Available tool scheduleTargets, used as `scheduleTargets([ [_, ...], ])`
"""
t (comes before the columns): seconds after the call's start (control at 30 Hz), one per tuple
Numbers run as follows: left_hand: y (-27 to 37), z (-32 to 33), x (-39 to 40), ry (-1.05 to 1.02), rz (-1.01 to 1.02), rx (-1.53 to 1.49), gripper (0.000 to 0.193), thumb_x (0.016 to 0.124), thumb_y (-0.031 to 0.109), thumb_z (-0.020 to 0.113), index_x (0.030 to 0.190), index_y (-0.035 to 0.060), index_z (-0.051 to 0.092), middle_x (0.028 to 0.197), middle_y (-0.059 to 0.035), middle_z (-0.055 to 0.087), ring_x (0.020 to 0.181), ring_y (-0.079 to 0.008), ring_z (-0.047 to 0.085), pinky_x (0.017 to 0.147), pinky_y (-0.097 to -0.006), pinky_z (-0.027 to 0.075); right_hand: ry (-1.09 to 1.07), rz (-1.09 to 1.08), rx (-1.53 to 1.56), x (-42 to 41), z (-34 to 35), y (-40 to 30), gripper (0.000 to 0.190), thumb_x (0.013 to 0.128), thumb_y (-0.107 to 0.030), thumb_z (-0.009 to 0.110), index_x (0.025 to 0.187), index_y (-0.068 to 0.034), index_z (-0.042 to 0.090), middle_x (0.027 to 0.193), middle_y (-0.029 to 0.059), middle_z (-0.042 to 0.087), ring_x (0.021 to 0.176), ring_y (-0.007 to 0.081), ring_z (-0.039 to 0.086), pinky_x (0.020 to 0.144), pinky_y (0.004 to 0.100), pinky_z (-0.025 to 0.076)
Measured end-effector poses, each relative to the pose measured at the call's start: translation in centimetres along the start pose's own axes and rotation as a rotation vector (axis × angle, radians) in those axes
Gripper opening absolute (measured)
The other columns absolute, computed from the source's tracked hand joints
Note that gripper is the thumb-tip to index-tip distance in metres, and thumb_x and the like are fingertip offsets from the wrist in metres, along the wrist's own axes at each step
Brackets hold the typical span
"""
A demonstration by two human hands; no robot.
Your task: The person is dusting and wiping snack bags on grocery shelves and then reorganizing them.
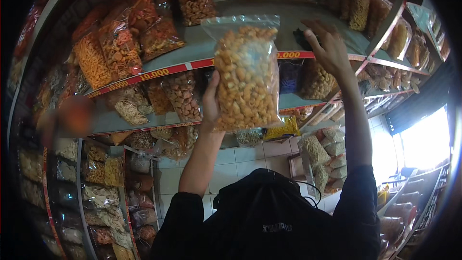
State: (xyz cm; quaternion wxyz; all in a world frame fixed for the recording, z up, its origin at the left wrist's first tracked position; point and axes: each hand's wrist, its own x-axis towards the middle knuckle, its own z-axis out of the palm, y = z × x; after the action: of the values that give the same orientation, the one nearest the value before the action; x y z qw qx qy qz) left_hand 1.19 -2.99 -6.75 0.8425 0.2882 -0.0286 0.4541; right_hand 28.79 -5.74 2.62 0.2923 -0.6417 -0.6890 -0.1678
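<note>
A clear zip-top plastic bag of golden-brown snack pieces (247, 79) stands upright in front of me, its top strip flat and see-through. My left hand (212, 99) grips it from the left side and from below, with the thumb along its edge; most of the fingers are hidden behind it. To the right, my right hand (326, 45) is raised over the upper shelf (288, 16), thumb and fingers apart, slightly blurred. Just left of its thumb lies a small dark item (303, 39) on that shelf, too dark to name.
Bags of orange and red snacks (121, 43) lean on the upper shelf at left. A bag of curved snacks (196, 0) stands farther back. Lower shelves hold more bags (182, 95). A stack of snack bags (325, 151) stands right of the tiled floor (249, 157); jars (399, 211) line the lower right.
</note>
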Motion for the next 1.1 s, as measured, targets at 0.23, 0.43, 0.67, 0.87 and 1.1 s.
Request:
scheduleTargets([
  [0.23,7.0,0.5,6.9,-0.017,0.092,0.134,0.059,0.097,0.048,0.041,0.139,0.0062,0.038,0.137,-0.0155,0.047,0.123,-0.0291,0.050,0.101,-0.0451,0.043,-0.309,0.237,1.003,4.0,4.1,-10.3,0.065,0.090,-0.050,0.056,0.131,0.000,0.049,0.112,0.0157,0.062,0.097,0.0246,0.061,0.084,0.0377,0.047],
  [0.43,12.7,-3.6,12.9,0.218,0.145,0.634,0.060,0.094,0.045,0.051,0.136,0.0044,0.041,0.128,-0.0144,0.054,0.119,-0.0241,0.053,0.099,-0.0375,0.043,-0.395,0.360,1.256,9.2,8.5,-11.5,0.059,0.086,-0.035,0.067,0.131,-0.003,0.046,0.116,0.0108,0.059,0.109,0.0183,0.054,0.089,0.0322,0.042],
  [0.67,15.2,-3.0,14.9,0.275,0.406,1.463,0.056,0.091,0.033,0.057,0.134,0.0008,0.042,0.127,-0.0174,0.056,0.121,-0.0288,0.051,0.101,-0.0366,0.037,-0.032,0.203,1.079,13.4,15.9,-12.4,0.069,0.081,-0.024,0.074,0.135,0.000,0.037,0.119,0.0187,0.058,0.108,0.0267,0.058,0.092,0.0372,0.047],
  [0.87,15.0,-4.6,15.4,0.381,0.571,1.744,0.062,0.084,0.022,0.055,0.137,-0.0041,0.036,0.125,-0.0282,0.052,0.120,-0.0401,0.049,0.099,-0.0444,0.040,-0.026,0.090,0.866,13.3,16.5,-13.2,0.072,0.082,-0.027,0.070,0.137,-0.002,0.031,0.123,0.0234,0.055,0.114,0.0333,0.055,0.098,0.0382,0.043],
  [1.1,14.2,-4.5,15.4,0.426,0.807,1.998,0.076,0.085,0.019,0.054,0.141,-0.0144,0.015,0.121,-0.0351,0.044,0.109,-0.0468,0.051,0.095,-0.0473,0.042,-0.152,0.015,0.871,13.7,17.0,-12.6,0.077,0.079,-0.012,0.063,0.143,0.000,0.021,0.132,0.0281,0.044,0.126,0.0375,0.043,0.107,0.0401,0.034],
])
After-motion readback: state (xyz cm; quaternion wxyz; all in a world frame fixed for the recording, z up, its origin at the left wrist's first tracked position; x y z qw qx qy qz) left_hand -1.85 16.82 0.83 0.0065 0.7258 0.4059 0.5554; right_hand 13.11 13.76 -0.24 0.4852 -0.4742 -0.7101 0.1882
